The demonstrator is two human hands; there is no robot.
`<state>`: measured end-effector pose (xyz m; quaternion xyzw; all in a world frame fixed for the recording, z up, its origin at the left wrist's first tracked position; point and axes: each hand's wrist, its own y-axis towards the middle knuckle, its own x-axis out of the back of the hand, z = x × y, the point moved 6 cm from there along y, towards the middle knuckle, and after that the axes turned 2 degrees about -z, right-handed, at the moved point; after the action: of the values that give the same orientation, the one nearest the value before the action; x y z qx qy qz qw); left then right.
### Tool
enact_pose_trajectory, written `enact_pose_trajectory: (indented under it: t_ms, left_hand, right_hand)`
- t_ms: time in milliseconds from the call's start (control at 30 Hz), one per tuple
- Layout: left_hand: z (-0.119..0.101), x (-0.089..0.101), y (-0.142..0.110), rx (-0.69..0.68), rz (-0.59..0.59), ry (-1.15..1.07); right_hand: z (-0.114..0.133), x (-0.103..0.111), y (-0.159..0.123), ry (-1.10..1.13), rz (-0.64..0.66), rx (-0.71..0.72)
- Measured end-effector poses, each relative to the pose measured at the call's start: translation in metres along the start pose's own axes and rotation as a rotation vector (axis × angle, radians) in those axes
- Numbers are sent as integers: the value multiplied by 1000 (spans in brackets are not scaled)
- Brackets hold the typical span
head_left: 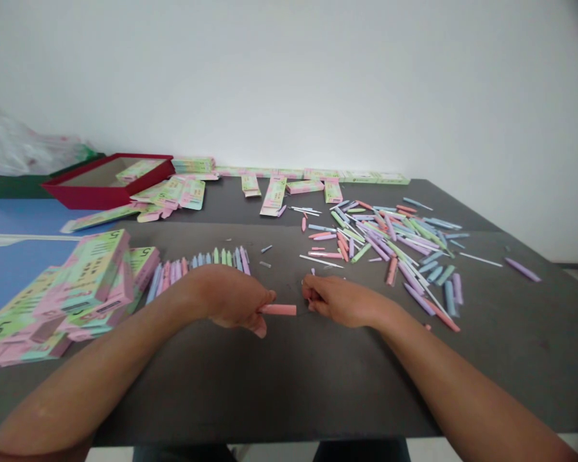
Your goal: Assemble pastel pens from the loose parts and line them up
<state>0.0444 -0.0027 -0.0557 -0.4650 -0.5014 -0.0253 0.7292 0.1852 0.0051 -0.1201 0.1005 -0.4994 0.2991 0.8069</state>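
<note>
A pink pen barrel (280, 310) sticks out to the right from the fingers of my left hand (236, 298), which is closed around its other end. Just right of its tip, apart from it, my right hand (334, 298) is closed with the fingertips pinched; whatever lies between them is too small to make out. Behind my left wrist stands a row of assembled pastel pens (202, 261), side by side, in pink, purple, blue and green. Beyond my right hand spreads a heap of loose pen parts (376, 234): coloured barrels, caps and thin white refills.
Printed pen boxes (84, 276) are stacked at the left on the dark table (279, 391). A red tray (84, 194) holding boxes is at the back left, near a clear plastic bag (24, 147). More boxes (274, 196) line the wall. A lone purple barrel (523, 269) lies far right.
</note>
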Motion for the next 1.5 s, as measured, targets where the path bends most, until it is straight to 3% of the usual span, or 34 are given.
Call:
enact_pose_trajectory:
  t_ms: [267, 500, 767, 1000, 1500]
  left_hand:
    - [0, -1, -1, -9, -21, -13]
    - [-3, -1, 0, -17, -6, 13]
    - [-6, -1, 1, -31, -10, 19]
    - [-7, -1, 1, -27, -10, -4]
    - [-12, -1, 1, -20, 7, 7]
  right_hand:
    - [-4, 8, -3, 74, 19, -35]
    - [-16, 21, 2, -161, -191, -185]
    - [7, 2, -1, -364, -78, -238]
    - [3, -1, -1, -401, -43, -220]
    - [7, -1, 4, -337, -147, -293]
